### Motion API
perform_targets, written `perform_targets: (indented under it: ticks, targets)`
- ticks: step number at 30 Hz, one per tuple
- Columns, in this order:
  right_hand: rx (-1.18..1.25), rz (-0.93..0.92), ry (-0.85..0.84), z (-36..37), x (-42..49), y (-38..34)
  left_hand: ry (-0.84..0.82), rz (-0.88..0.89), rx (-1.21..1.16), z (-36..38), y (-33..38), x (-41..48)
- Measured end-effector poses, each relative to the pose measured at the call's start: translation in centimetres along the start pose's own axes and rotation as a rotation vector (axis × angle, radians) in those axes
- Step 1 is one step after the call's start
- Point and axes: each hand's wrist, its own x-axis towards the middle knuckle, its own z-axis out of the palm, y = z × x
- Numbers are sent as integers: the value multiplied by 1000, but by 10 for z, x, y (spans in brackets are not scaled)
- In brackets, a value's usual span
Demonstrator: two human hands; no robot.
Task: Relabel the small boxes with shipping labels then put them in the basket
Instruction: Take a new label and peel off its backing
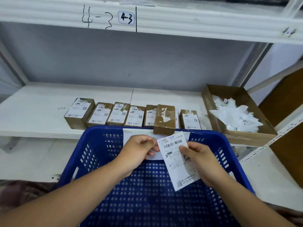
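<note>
You are holding one shipping label (176, 167) with both hands, tilted, over the blue basket (91, 154) and just in front of its far wall. Your left hand (139, 151) is curling its fingers and pinching the label's upper left edge between thumb and forefinger. Your right hand (200, 163) is pinching the right side, with the thumb lying on the printed face and the other fingers going behind the paper.

The label is showing as a white slip with a coloured logo and a barcode near the top, a line of digits under that, one square code beside your right thumb and another at the lower corner. The small print is too blurred to read.

The small boxes (135, 116) are sitting on the white shelf (41, 104) behind the basket, side by side in a row near its front edge. Seven are counting clearly: six are carrying white labels torn at the top, and one brown box (164, 118) is standing forward of the row at the shelf edge, its top showing bare cardboard with white shreds. A sliver of another label is peeking out just behind it, so you cannot tell whether there is an eighth.

To the right on the shelf, one open cardboard tray (211, 104) is holding a heap of white paper scraps (236, 117). One tag reading 4-3 (126, 18) is sticking to the shelf beam above
</note>
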Motion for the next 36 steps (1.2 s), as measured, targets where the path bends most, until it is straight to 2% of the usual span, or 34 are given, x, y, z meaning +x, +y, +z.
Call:
perform_targets:
  ticks: [36]
  targets:
    - [-4, 29, 2, -5, 0, 8, -38, -12, 68, 4, -1, 5]
